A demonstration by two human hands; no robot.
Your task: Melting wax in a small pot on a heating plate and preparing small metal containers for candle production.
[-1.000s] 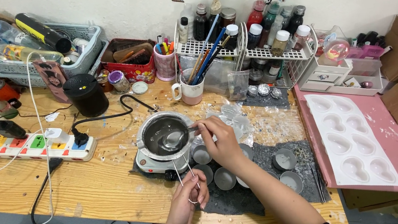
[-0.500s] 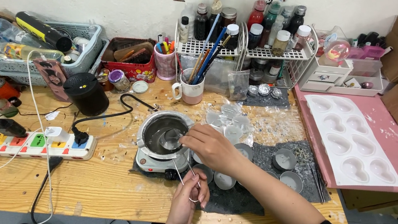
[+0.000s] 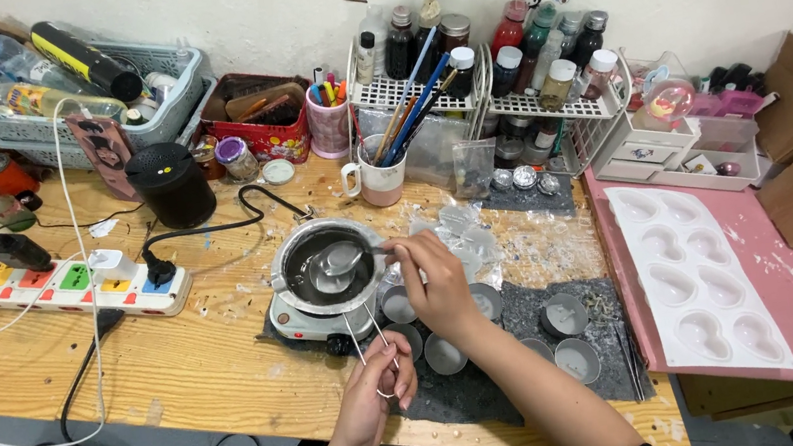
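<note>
A small metal pot (image 3: 300,255) of dark liquid sits on a white electric warmer (image 3: 300,324) at the table's middle. My right hand (image 3: 439,283) grips a metal spoon (image 3: 342,257) whose bowl rests inside the pot. My left hand (image 3: 375,397) pinches the pot's thin wire handle (image 3: 371,342) near the front edge. Several small round tins (image 3: 446,353) stand on the dark mat (image 3: 519,314) under and beside my right wrist.
A power strip (image 3: 51,286) with cables lies at left, a black cylinder (image 3: 172,185) behind it. A mug of brushes (image 3: 381,179), a wire rack of bottles (image 3: 501,89) and baskets line the back. A white mould tray (image 3: 701,276) lies on a pink board at right, cardboard boxes beyond.
My right hand moved left from beside the pot and brought the spoon into the pot. My left hand kept its place on the wire handle.
</note>
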